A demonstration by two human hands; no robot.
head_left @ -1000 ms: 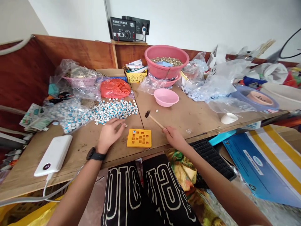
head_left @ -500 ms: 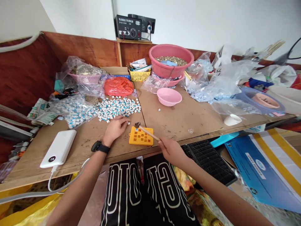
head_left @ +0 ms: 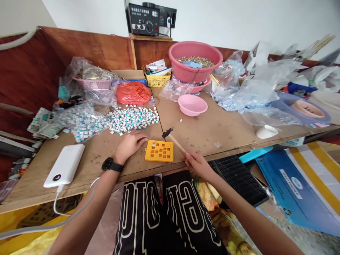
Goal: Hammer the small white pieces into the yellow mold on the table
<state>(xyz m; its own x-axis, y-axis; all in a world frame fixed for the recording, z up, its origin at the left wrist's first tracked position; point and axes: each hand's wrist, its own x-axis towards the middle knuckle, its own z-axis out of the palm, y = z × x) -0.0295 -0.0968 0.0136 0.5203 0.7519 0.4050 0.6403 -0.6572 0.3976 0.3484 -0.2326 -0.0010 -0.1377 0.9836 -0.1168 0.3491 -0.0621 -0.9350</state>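
My right hand (head_left: 197, 163) is wrapped round the wooden handle of a small hammer (head_left: 177, 143). Its dark head is raised beyond the upper right corner of a yellow plastic tray (head_left: 159, 159). Small square recesses run in rows across this tray, and one white-and-blue piece (head_left: 154, 144) sits in the top left one. Just left of the tray, my left hand (head_left: 130, 144) rests on the table with thumb and fingertips pinched together; what they hold, if anything, is too small to make out. Behind it spreads a pile of small white-and-blue pieces (head_left: 134, 118).
A white power bank (head_left: 65, 165) with a cable lies at the left. Behind are a red plastic bag (head_left: 132, 93), a pink bowl (head_left: 192, 105) and a large pink basin (head_left: 196, 53) of small metal parts. A white cup (head_left: 267, 132) lies near the right edge.
The hammer has moved from over the tray's upper left to beyond its upper right corner, uncovering the white-and-blue piece. My left hand stays beside the tray.
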